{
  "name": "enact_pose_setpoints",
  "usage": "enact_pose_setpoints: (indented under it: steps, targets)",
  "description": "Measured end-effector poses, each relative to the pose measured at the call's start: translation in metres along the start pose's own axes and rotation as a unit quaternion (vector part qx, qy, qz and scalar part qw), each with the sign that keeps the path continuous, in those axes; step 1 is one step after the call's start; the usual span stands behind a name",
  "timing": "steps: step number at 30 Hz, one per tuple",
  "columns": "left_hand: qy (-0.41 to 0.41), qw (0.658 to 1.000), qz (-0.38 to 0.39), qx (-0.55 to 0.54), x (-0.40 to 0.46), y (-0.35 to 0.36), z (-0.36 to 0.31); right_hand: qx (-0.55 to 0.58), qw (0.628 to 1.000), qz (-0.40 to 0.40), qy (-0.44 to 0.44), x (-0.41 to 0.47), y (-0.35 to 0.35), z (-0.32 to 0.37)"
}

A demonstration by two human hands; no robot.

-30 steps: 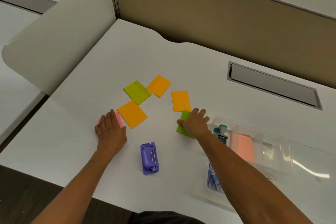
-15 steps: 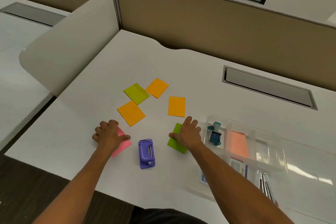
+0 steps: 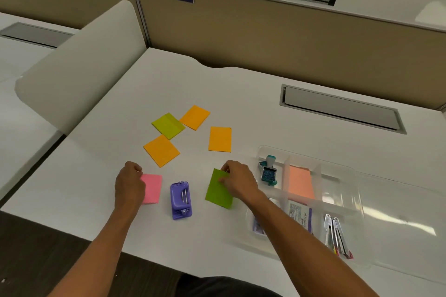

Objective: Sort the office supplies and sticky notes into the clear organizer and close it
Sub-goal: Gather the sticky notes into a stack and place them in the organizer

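Observation:
My left hand (image 3: 129, 184) grips the left edge of a pink sticky pad (image 3: 152, 188) near the desk's front edge. A green sticky pad (image 3: 218, 190) is pinched at its upper right corner by my right hand (image 3: 237, 181). Between the two pads lies a purple hole punch (image 3: 181, 200). Further back lie three orange pads (image 3: 161, 150) (image 3: 195, 117) (image 3: 219, 139) and a yellow-green pad (image 3: 168, 125). The clear organizer (image 3: 347, 173) stands open at the right, holding a teal stamp (image 3: 268, 170), a salmon pad (image 3: 300, 185), a staple box (image 3: 300, 214) and a stapler (image 3: 336, 236).
The white desk (image 3: 241, 94) ends in a tan partition at the back. A grey cable hatch (image 3: 340, 108) is set into it at the back right. A curved white divider (image 3: 79, 67) stands along the left edge. The organizer's clear lid (image 3: 405, 212) lies open to the right.
Both hands slid their pads toward me along the desk. The fingers, flat on the pads a second ago, now curl around the pads' edges. The camera tilted up.

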State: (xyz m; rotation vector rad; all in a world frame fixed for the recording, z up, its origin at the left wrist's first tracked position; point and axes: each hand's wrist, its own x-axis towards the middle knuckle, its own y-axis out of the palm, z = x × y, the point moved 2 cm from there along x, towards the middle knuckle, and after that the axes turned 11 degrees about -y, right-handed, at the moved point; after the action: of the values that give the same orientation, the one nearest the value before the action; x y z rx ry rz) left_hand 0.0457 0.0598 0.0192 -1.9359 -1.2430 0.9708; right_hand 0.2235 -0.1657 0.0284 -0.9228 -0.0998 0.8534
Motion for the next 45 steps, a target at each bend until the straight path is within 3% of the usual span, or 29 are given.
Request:
enact_pose_setpoints:
  steps: [5,9,15,20,31,37,40,45]
  targets:
    - [0.055,0.998,-0.032,-0.004,-0.008,-0.010,-0.023,0.099,0.992,-0.077,-0.023,-0.028,-0.042,-0.007]
    - [0.089,0.993,-0.017,-0.075,-0.024,-0.008,-0.053,0.181,0.973,-0.130,-0.054,-0.058,-0.097,-0.020]
    - [0.121,0.985,0.039,-0.116,-0.048,0.005,-0.104,0.125,0.972,-0.193,-0.046,-0.078,-0.168,-0.077]
    - [0.176,0.967,0.111,-0.148,-0.074,0.030,-0.151,0.113,0.965,-0.235,-0.006,-0.092,-0.185,-0.120]
    - [0.303,0.922,0.199,-0.138,-0.149,0.070,-0.239,0.055,0.980,-0.188,0.024,-0.091,-0.146,-0.153]
    - [0.415,0.867,0.274,-0.025,-0.178,0.092,-0.264,0.051,0.991,-0.123,0.014,-0.086,-0.134,-0.156]
    - [0.457,0.837,0.293,0.074,-0.190,0.103,-0.275,0.068,0.987,-0.143,0.008,-0.088,-0.135,-0.163]
    - [0.502,0.799,0.295,0.150,-0.205,0.121,-0.293,0.117,0.972,-0.203,0.004,-0.099,-0.141,-0.177]
